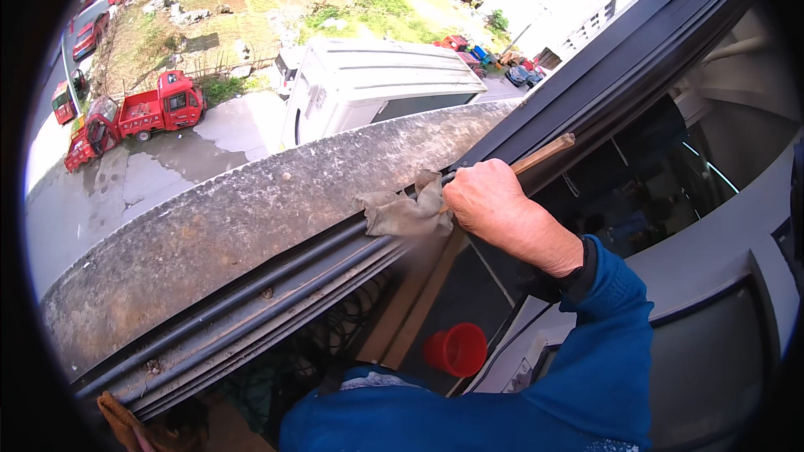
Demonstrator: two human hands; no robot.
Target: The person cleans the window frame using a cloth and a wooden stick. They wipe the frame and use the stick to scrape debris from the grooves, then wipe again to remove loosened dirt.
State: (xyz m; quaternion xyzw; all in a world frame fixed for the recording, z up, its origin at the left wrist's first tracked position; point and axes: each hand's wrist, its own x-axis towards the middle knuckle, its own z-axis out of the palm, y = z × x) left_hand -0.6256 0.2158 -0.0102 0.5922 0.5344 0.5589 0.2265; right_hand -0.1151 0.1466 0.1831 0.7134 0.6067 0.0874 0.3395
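Observation:
My right hand (490,199) is closed in a fist around a wooden stick (544,153), whose bare end juts out toward the upper right. On the other side of the fist a grey, dirty rag (406,211) bunches up and lies over the window track (276,293), a dark metal sill with raised rails and grit in its grooves. At the lower left edge, a brown cloth (121,420) touches the track's near end. Only a sliver of my left hand (145,444) shows against that cloth; most of its fingers are hidden.
Outside the track runs a weathered concrete ledge (201,222) above a street with a white box truck (385,84) and red vehicles (159,106). A dark window frame (620,50) rises at right. Indoors, a red bucket (463,350) stands below my right arm.

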